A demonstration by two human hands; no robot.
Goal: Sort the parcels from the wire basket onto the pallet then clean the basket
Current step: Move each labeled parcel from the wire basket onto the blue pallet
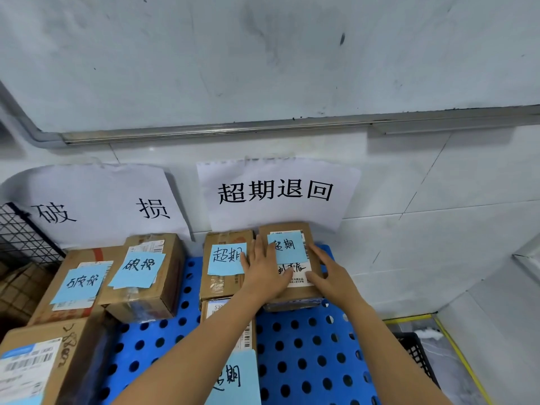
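As my left hand (264,276) and right hand (328,274) rest flat, gripping nothing, on the far brown cardboard parcel (301,295), I judge it light, stiff, best held by its sides.

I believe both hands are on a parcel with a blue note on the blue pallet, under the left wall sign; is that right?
Not quite. In the head view the left hand and right hand are on a parcel with a blue note on the blue pallet, but under the right wall sign, not the left.
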